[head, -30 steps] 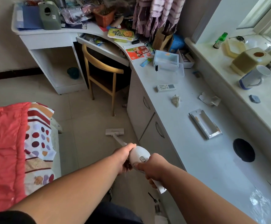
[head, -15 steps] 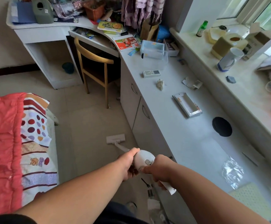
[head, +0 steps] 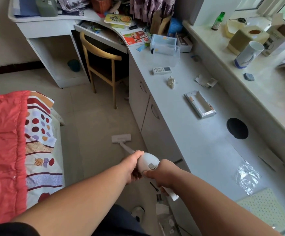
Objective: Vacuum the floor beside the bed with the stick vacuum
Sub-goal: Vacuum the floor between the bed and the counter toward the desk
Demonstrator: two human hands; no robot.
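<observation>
In the strip of floor (head: 90, 150) between the bed (head: 19, 142) and the white counter (head: 198, 142), the stick vacuum (head: 147, 160) slants forward, its flat head (head: 121, 138) down on the tiles close to the cabinet fronts. Both hands are clamped on its body: the left hand (head: 133, 165) wraps the front, the right hand (head: 164, 174) grips the handle behind. To sweep well, I would keep the head flat, draw slow overlapping strokes, and work across toward the bed edge without snagging the hanging sheet. Counted: one vacuum, two hands, one wooden chair (head: 102, 65), one remote (head: 161, 70) on the counter, one green bottle (head: 218, 21) and one mug (head: 248, 54) on the sill.
</observation>
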